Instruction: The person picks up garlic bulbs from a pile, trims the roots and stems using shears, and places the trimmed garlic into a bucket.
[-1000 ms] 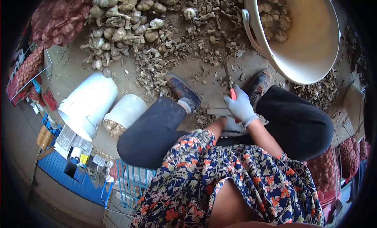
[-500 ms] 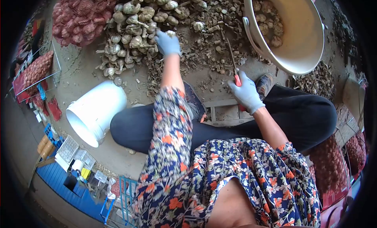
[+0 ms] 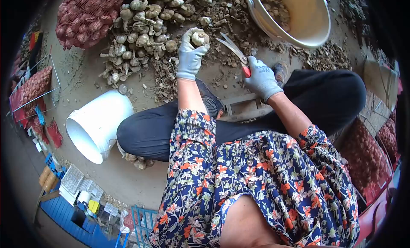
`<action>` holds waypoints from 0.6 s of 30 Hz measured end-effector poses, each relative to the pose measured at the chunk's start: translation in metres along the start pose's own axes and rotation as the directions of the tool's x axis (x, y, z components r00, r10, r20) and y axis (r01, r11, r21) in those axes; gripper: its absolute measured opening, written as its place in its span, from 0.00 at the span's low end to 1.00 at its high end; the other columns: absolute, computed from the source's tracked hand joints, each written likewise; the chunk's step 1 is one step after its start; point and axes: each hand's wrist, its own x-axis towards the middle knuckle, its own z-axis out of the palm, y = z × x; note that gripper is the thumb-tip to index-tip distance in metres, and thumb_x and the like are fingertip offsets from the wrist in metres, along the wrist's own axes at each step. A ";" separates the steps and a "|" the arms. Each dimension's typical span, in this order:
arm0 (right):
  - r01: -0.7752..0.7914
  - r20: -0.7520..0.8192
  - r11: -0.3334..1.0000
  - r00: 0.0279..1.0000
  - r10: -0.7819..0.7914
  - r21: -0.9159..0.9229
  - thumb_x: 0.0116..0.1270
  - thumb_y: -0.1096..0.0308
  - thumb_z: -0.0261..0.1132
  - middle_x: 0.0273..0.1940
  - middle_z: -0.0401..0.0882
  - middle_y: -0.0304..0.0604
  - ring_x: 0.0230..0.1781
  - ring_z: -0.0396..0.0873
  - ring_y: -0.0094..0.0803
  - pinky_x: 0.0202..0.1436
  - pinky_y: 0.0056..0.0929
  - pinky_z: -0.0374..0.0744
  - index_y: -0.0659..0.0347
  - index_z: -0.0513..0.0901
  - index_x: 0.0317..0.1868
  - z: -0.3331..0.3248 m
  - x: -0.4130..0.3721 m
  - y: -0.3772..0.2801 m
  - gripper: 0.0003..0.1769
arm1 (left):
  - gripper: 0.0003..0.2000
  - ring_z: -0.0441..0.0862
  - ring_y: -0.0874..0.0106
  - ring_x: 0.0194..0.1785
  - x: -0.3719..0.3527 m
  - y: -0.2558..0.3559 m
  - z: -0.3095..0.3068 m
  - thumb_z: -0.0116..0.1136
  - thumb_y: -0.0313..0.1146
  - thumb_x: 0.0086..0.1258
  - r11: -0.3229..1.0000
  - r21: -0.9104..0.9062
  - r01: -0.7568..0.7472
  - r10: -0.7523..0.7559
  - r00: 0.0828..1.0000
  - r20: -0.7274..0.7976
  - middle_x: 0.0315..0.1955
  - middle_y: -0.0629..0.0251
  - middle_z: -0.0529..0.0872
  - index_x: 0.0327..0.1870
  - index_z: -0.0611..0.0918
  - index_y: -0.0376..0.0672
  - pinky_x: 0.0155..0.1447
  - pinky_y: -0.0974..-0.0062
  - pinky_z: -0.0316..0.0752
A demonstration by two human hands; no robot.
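Note:
My left hand [image 3: 190, 55], in a grey glove, grips a garlic bulb [image 3: 200, 38] between thumb and fingers, above the littered ground. Facing it, my gloved right hand [image 3: 261, 78] is closed round the red handles of a pair of scissors [image 3: 232, 48]. Their blades are parted and point toward the bulb without touching it. A heap of garlic bulbs [image 3: 141, 38] with cut or trailing stems lies beyond my left hand. Dry garlic trimmings [image 3: 222, 17] cover the ground past the scissors.
A large cream bucket [image 3: 294, 34] with bulbs inside tilts at upper right. On its side at left lies a white bucket [image 3: 100, 124]. A red mesh sack of garlic [image 3: 85, 19] stands at upper left. Under my legs is a low wooden frame [image 3: 243, 107]. More sacks [image 3: 363, 158] stand at right.
My left hand has come back from the heap with a garlic bulb in it. My right hand has risen slightly, and the scissors have opened and swung toward the left hand. The view has shifted.

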 end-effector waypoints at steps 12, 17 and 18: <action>0.203 -0.319 0.978 0.925 -0.209 -0.051 0.59 0.58 0.62 0.39 0.76 0.53 0.41 0.78 0.49 0.45 0.46 0.74 0.60 0.70 0.49 -0.013 -0.057 -0.012 0.21 | 0.32 0.78 0.80 0.50 -0.043 0.047 0.053 0.66 0.13 0.54 0.950 0.279 -0.139 0.091 0.980 0.179 0.47 0.70 0.80 0.61 0.70 0.47 0.54 0.81 0.76; 0.224 -0.332 0.973 0.915 -0.230 -0.057 0.58 0.57 0.63 0.39 0.77 0.52 0.41 0.78 0.48 0.45 0.46 0.74 0.59 0.70 0.49 0.001 -0.050 0.003 0.22 | 0.31 0.77 0.81 0.44 -0.059 0.049 0.057 0.62 0.11 0.55 0.908 0.373 -0.192 0.130 0.974 0.184 0.41 0.73 0.79 0.60 0.70 0.47 0.51 0.82 0.75; 0.231 -0.323 0.971 0.916 -0.237 -0.056 0.58 0.57 0.63 0.39 0.77 0.52 0.41 0.78 0.48 0.45 0.46 0.74 0.59 0.70 0.49 -0.001 -0.049 0.004 0.22 | 0.32 0.77 0.80 0.45 -0.061 0.050 0.060 0.62 0.11 0.54 0.919 0.358 -0.167 0.117 0.981 0.157 0.43 0.72 0.78 0.60 0.69 0.47 0.52 0.81 0.75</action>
